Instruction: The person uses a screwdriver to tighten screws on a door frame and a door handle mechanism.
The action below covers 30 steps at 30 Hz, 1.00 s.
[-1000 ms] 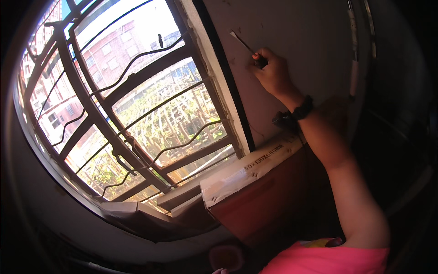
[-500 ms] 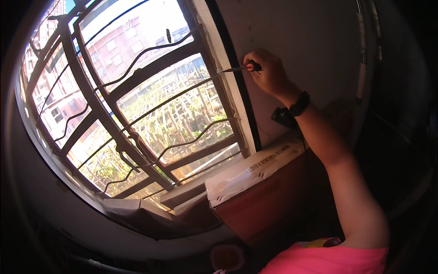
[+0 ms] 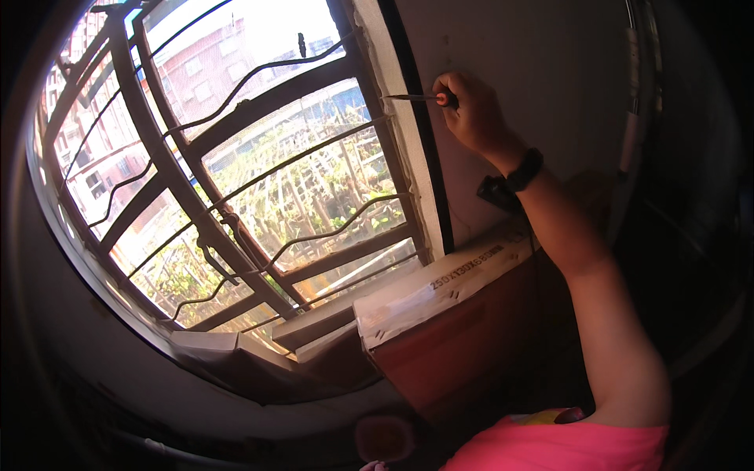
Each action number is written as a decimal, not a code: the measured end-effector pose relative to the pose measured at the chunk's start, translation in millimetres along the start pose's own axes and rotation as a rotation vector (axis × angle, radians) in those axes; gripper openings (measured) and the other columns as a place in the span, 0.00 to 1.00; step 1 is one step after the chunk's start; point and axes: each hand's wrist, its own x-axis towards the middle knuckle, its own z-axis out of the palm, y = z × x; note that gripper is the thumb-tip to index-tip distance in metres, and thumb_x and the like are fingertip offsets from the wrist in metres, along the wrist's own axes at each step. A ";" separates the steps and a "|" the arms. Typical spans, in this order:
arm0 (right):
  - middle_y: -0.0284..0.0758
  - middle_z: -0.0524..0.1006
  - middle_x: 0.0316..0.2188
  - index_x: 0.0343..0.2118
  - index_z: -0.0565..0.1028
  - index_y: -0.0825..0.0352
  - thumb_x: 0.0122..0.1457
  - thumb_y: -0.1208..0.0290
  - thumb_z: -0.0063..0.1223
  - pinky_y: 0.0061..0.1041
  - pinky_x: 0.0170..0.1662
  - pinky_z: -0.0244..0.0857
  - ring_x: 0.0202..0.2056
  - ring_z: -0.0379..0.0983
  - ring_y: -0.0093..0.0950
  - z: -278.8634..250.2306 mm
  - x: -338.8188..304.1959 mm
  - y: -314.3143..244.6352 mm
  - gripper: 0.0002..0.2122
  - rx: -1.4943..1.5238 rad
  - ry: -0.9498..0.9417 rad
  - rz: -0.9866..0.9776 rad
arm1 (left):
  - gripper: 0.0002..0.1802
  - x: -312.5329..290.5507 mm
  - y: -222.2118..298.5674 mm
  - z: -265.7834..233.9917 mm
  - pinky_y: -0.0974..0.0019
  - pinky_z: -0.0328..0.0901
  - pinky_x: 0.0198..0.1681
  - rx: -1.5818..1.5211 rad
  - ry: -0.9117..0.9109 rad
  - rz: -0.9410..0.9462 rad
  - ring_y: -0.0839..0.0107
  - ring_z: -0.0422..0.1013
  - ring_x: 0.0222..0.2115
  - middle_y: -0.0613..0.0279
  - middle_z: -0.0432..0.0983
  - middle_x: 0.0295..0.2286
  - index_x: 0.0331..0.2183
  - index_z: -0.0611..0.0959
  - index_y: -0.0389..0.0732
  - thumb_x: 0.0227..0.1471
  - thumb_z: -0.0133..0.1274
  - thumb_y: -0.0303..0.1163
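My right hand (image 3: 475,114) is raised beside the window's right edge, its fingers closed around the handle of a screwdriver (image 3: 442,99). The handle is black with an orange-red end, and the thin shaft points left over the pale window surround (image 3: 390,59). I cannot tell whether the tip touches the surround. A black band circles my right wrist. Of my left hand (image 3: 375,466), only a small bit shows at the lower edge, and its fingers are mostly hidden.
A window with metal bars (image 3: 271,86) fills the left. Below my right forearm stands a long carton (image 3: 440,294). A black object (image 3: 496,193) sits near my wrist against the wall (image 3: 518,47). A pinkish container (image 3: 383,436) is low down in shadow.
The view has shifted slightly. My right hand and the screwdriver have moved up a little along the window's edge, and the shaft now lies at a slightly different slant.
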 end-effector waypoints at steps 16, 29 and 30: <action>0.35 0.73 0.28 0.34 0.74 0.65 0.43 0.80 0.62 0.29 0.29 0.67 0.27 0.72 0.32 -5.1 -2.6 10.4 0.13 -0.039 -0.055 -0.156 | 0.05 1.6 7.0 -2.3 0.75 0.66 0.30 -0.012 0.013 0.013 0.78 0.69 0.25 0.65 0.75 0.26 0.33 0.80 0.35 0.52 0.55 0.24; 0.36 0.71 0.25 0.31 0.70 0.65 0.51 0.71 0.55 0.31 0.27 0.67 0.27 0.72 0.34 1.3 5.1 25.0 0.08 -0.374 0.021 -0.143 | 0.05 6.7 16.5 9.6 0.75 0.66 0.29 -0.019 -0.007 0.005 0.78 0.69 0.25 0.65 0.75 0.26 0.34 0.80 0.34 0.52 0.55 0.23; 0.37 0.71 0.26 0.32 0.70 0.66 0.52 0.70 0.56 0.31 0.27 0.67 0.27 0.72 0.34 -0.2 11.2 28.4 0.08 -0.366 0.078 -0.060 | 0.05 5.0 17.2 8.8 0.75 0.66 0.29 -0.008 -0.005 0.010 0.78 0.69 0.25 0.65 0.75 0.26 0.34 0.80 0.34 0.52 0.55 0.23</action>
